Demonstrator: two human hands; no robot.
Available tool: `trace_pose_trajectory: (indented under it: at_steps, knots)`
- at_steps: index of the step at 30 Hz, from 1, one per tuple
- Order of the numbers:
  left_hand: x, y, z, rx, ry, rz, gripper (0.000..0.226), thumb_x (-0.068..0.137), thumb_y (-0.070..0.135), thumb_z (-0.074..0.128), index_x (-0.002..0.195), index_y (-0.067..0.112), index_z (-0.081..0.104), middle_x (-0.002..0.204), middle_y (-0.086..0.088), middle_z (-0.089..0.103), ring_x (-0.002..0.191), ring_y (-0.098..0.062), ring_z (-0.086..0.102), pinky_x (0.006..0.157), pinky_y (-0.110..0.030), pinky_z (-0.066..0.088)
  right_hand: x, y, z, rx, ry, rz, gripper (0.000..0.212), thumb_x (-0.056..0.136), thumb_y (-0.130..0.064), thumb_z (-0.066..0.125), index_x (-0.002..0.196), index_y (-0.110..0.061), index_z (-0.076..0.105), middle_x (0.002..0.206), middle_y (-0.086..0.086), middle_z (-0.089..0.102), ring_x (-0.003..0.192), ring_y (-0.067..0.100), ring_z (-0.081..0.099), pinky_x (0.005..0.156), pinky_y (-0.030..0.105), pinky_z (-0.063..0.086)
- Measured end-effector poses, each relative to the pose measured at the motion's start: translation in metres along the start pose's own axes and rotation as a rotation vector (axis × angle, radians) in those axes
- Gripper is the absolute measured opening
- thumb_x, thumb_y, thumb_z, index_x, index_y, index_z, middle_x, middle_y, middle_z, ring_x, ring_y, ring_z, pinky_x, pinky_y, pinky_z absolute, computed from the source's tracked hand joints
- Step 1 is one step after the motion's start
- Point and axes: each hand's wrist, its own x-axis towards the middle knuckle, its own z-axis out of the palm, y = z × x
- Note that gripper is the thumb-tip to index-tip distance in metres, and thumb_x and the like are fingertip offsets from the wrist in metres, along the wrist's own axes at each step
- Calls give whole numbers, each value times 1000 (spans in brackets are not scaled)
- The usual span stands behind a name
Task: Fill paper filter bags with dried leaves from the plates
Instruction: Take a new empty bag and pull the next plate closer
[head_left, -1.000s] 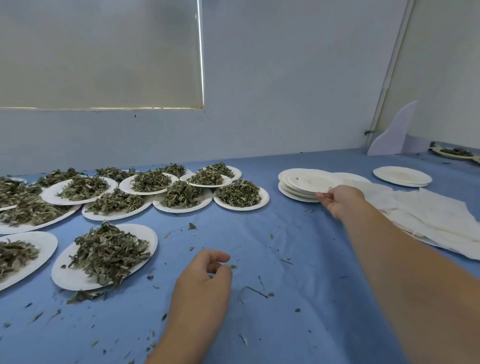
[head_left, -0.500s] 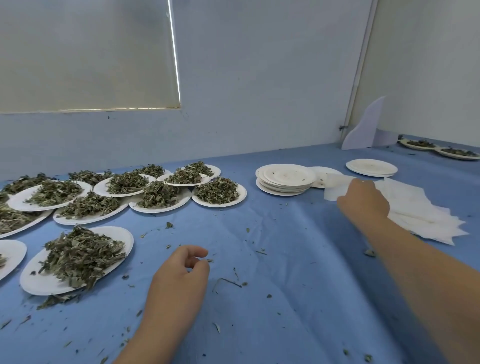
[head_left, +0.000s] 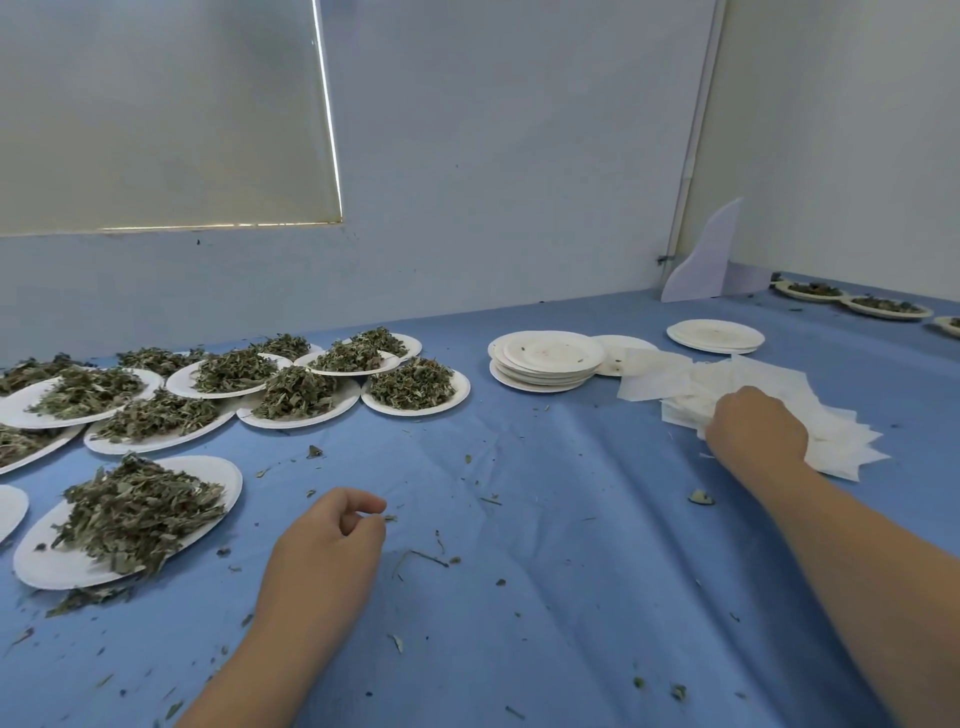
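While the right hand rests on the paper filter bags near the counter's right edge, I cannot tell if it grips one. The left hand lies loosely curled, holding nothing. These bags look thin, light and floppy, so pinch one by a corner. By the left edge sit plates of dried leaves.

Leaf-heaped paper plates, left cluster: at least eleven; overlap hides exact count. 
Leaf plates at far right: three, last one cut by frame edge. 
Empty-plate stacks: two, tall stack and low stack. 
Single empty plates: two, lone plate and left-edge plate. 
Paper filter bags: one fanned pile, sheets uncountable. 
Hands: two, left hand and right hand.
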Motion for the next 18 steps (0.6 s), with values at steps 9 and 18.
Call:
trace_pose_trajectory:
  at_steps: [9,18]
  knots:
    - [4,-4,1,41,-14,30,22,88,14,50,84,33,63,78,-10,66,58,-19,55,57,-46,53,-10,1,-8,273,177,-56,13,89,-30,63,89,-18,70,97,4,57,98,27,47,74,35,41]
    - [2,-5,0,101,-53,106,20,89,19,50,92,38,56,69,1,63,64,-14,61,54,-27,45,-54,-46,-66,1069,125,-126,9,87,-27,60,86,-18,61,85,-2,62,73,15,53,58,28,37]
